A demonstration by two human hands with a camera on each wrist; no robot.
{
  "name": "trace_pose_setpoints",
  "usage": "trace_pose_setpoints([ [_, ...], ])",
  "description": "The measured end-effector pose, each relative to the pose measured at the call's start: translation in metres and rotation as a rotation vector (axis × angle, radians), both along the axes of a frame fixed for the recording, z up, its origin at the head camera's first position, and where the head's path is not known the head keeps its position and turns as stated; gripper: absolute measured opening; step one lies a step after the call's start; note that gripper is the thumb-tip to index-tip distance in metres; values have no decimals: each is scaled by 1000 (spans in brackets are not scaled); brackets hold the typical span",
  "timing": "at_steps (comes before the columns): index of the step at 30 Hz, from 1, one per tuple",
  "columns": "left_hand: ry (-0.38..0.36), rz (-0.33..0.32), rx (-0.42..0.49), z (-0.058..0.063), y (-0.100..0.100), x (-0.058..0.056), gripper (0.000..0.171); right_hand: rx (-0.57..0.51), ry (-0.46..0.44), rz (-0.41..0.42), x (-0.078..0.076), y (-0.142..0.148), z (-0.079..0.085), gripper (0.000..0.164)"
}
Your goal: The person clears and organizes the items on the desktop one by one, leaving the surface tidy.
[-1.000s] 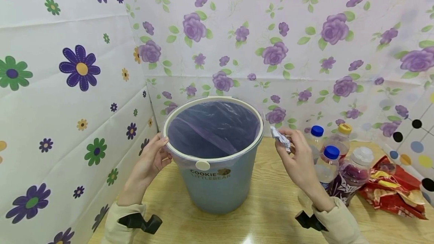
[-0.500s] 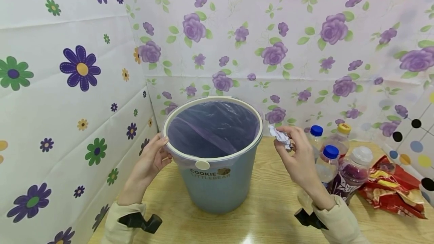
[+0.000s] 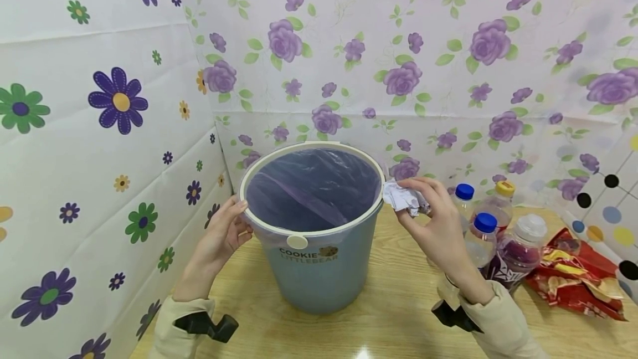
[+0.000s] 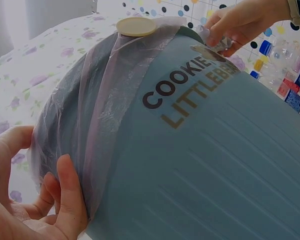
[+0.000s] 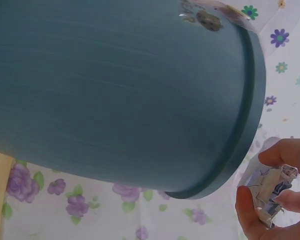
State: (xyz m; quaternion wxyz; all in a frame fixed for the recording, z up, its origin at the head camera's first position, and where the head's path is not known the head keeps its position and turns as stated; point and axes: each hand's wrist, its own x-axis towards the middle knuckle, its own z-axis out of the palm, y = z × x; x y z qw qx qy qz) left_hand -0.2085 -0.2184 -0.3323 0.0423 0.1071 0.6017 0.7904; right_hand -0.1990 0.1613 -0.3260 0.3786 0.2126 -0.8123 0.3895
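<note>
A blue-grey trash can [image 3: 321, 270] with a cream rim and a thin clear-purple liner [image 3: 309, 181] stands upright on the table. My left hand [image 3: 219, 240] grips its left rim, thumb on top and fingers below; the left wrist view shows those fingers [image 4: 70, 195] against the liner and outer wall. In my right hand [image 3: 438, 220] is a crumpled piece of white paper [image 3: 401, 197], pinched between thumb and fingers. The paper overlaps the right edge of the rim in the head view. Printing shows on the paper [image 5: 270, 187] in the right wrist view.
Right of the can, several plastic bottles stand close together, one with a blue cap [image 3: 485, 223] and one with a purple label [image 3: 513, 254]. A red snack bag [image 3: 578, 281] lies beside them. Flowered cloth [image 3: 349, 71] hangs behind and at left of the wooden table [image 3: 389, 314].
My right hand has moved left with the crumpled paper, from beside the can up to its right rim. More of the paper shows now. My left hand stays on the rim.
</note>
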Motion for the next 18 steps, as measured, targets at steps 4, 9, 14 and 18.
trace_pose_setpoints([
  [4, 5, -5, 2, 0, 0, 0, 14, 21, -4, 13, 1, -3, 7, 48],
  [9, 4, -7, 6, 0, 0, 0, 13, 31, -16, 43, 1, -8, 13, 50],
  [14, -1, -6, 11, 0, 0, 0, 12, 41, 5, 86, 1, -15, 18, 52],
  [18, 0, -5, 8, 0, 0, 0, 11, 46, 4, 111, -1, -22, 25, 52],
])
